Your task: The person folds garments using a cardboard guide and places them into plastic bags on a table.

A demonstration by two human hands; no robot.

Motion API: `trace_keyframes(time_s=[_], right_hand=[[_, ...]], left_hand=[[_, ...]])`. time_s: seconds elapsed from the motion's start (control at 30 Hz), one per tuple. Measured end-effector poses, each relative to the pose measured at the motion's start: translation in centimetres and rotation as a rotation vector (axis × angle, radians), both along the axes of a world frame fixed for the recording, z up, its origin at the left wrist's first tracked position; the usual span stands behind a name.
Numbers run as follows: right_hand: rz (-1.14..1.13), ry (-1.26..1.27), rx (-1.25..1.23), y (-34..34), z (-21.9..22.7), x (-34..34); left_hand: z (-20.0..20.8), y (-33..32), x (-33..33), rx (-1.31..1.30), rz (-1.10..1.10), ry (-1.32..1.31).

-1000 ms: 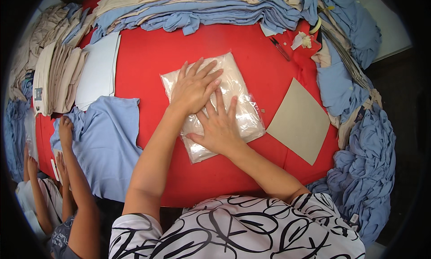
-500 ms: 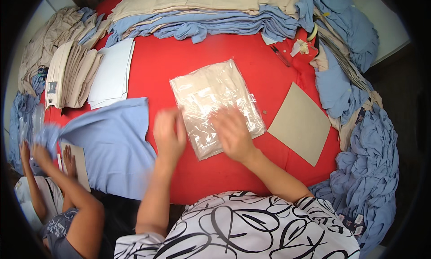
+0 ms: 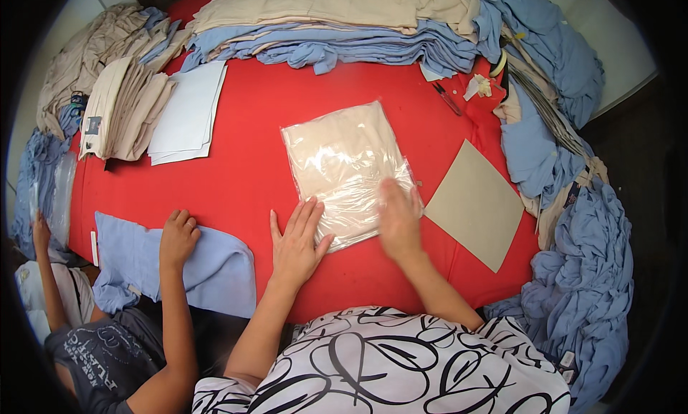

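Observation:
A folded beige garment in a clear plastic bag (image 3: 342,152) lies flat on the red cloth in front of me. My left hand (image 3: 295,245) rests on the bag's near left corner, fingers spread and holding nothing. Along the bag's right side is my right hand (image 3: 399,224), slightly smeared by motion. Its fingers point away from me with the thumb apart, and I see nothing gripped in it. The plastic is wrinkled and shiny between the two hands. Just right of the bag lies a grey-beige card sheet (image 3: 476,206), turned cornerwise.
A co-worker's hand (image 3: 179,240) is on a light blue garment (image 3: 222,270) at left. White sheets (image 3: 186,116) lie beside folded beige garments (image 3: 122,113). Blue and beige stacks (image 3: 330,37) line the far edge. Snips (image 3: 447,98) lie far right; blue garments (image 3: 580,263) heap along the right.
Both my hands have come down onto the bag; the left moved right to its corner, the right slid to its right side. The co-worker's blue garment now lies lower and folded over.

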State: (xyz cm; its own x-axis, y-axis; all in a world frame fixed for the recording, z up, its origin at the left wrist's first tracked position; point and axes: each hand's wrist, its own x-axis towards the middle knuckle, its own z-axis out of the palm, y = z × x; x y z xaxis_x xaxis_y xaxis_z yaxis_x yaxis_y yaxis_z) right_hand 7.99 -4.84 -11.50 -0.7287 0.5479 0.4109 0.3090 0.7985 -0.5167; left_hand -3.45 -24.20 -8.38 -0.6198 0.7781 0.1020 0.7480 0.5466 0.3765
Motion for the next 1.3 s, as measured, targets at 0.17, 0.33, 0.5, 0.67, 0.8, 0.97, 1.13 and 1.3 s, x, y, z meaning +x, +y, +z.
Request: trace_keyframes(time_s=[0.17, 0.33, 0.5, 0.67, 0.8, 0.97, 1.13, 1.3], right_hand=[[0.013, -0.076, -0.018, 4.7, 2.8, -0.2], [-0.216, -0.064, 0.032, 7.2, 3.3, -3.3], [-0.116, -0.131, -0.685, 11.9, 1.9, -2.8], [0.115, 0.036, -1.502, 11.8, 4.7, -2.5], [0.078, 0.120, -1.492, 12.0, 3.8, -1.9], [0.032, 0.276, -1.683, 13.4, 4.4, -1.6], [0.124, 0.310, -1.839, 13.2, 4.3, -0.5], [0.319, 0.331, -1.957, 9.3, 8.6, -0.5]], left_hand=[[2.6, 1.4, 0.8, -0.102, -0.015, -0.083], [-0.1, 6.1, 2.4, 0.135, -0.074, 0.054], [-0.6, 6.8, 2.4, 0.058, -0.105, 0.103], [0.2, 5.8, 2.3, 0.029, -0.134, -0.026], [-0.6, 4.2, 2.2, 0.052, -0.126, -0.001], [-0.1, 0.5, 2.8, -0.076, -0.061, 0.019], [-0.6, 1.2, 1.8, 0.059, -0.044, 0.060], [-1.7, 1.3, -0.8, 0.682, 0.107, -0.070]])
